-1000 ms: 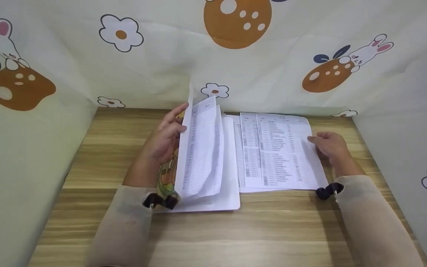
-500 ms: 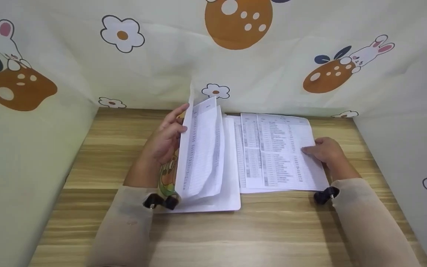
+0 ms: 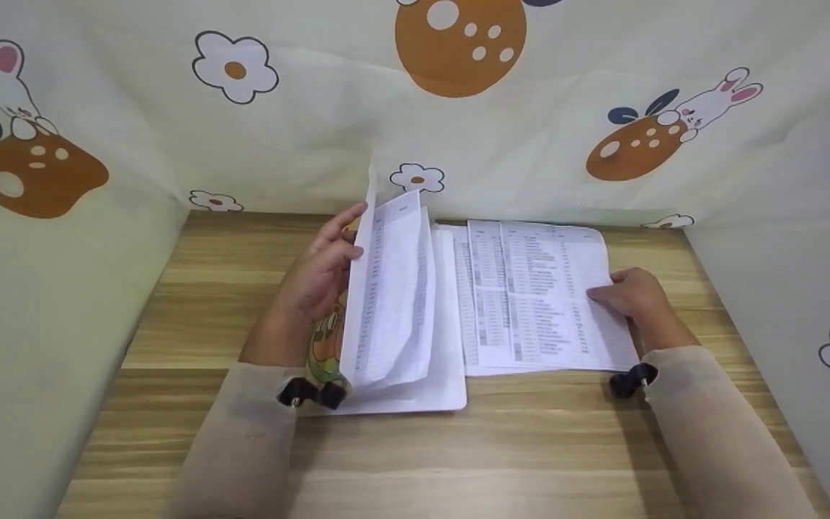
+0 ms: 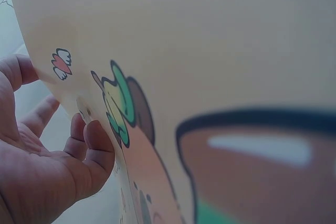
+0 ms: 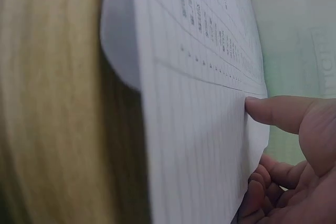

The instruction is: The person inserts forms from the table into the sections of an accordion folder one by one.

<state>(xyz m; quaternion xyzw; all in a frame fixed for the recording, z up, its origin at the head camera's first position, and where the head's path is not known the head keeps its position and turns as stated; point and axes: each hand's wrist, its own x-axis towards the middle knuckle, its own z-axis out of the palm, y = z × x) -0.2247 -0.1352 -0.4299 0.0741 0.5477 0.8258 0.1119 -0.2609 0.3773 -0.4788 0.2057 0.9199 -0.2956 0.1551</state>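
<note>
My left hand [image 3: 321,274] holds up the cover of a white folder [image 3: 451,317], whose outside carries a cartoon print [image 4: 126,108]. In the left wrist view its fingers curl at the cover's edge. Inside the raised cover stand printed sheets [image 3: 395,288], fanned and partly upright. To the right lie more printed sheets [image 3: 545,288] with table-like rows of text, their left side tucked close to the folder. My right hand [image 3: 637,295] pinches the right edge of these sheets, thumb on top and fingers beneath, and in the right wrist view that edge is lifted off the wood.
The wooden tabletop [image 3: 530,447] extends in front of the folder. A pale curtain [image 3: 314,137] printed with rabbits, flowers and orange fruit walls the table at the back and both sides. A small black device [image 3: 310,391] sits on each wrist.
My right hand has slid a little toward me along the sheets' right edge, its thumb reaching further onto the paper. The left hand and folder have stayed put.
</note>
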